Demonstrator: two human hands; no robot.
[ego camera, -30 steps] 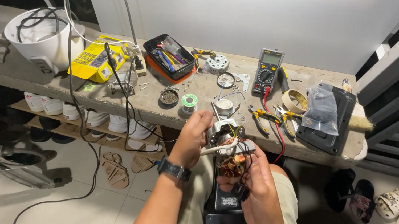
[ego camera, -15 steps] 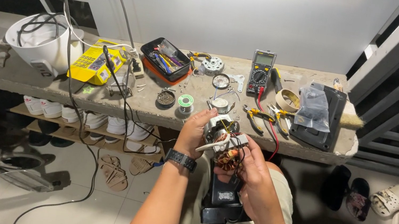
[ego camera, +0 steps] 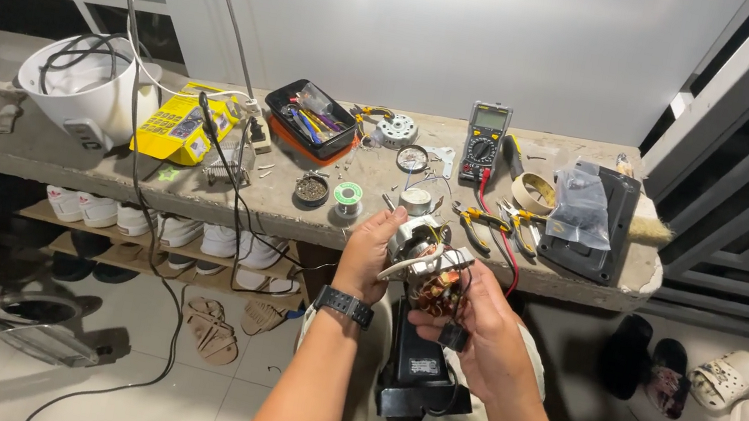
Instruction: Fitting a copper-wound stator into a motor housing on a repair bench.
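**Small Motor Held Over the Lap, Counter Beyond**

Tiled floor and a concrete counter (ego camera: 20,146) form the work area, seen from above.

1. Nearest: a black housing (ego camera: 420,376) rests upright on the lap, below both hands.
2. The left hand (ego camera: 368,258) is closed around the left side of the small motor (ego camera: 427,262), thumb and fingers wrapped on its metal frame. A black wristwatch (ego camera: 344,306) sits on that wrist.
3. The right hand (ego camera: 478,319) cups the motor from below and right, fingers curled at the copper winding. Both hands touch the motor equally; its long axis runs roughly upward and away, toward the counter edge.
4. On the counter just beyond: pliers (ego camera: 479,220) and a green-cored solder spool (ego camera: 349,194).
5. Farther back: a yellow rectangular package (ego camera: 173,128) lying flat at left, an orange-rimmed parts tray (ego camera: 312,119), a multimeter (ego camera: 484,141), a clear plastic bag (ego camera: 580,206) at right.
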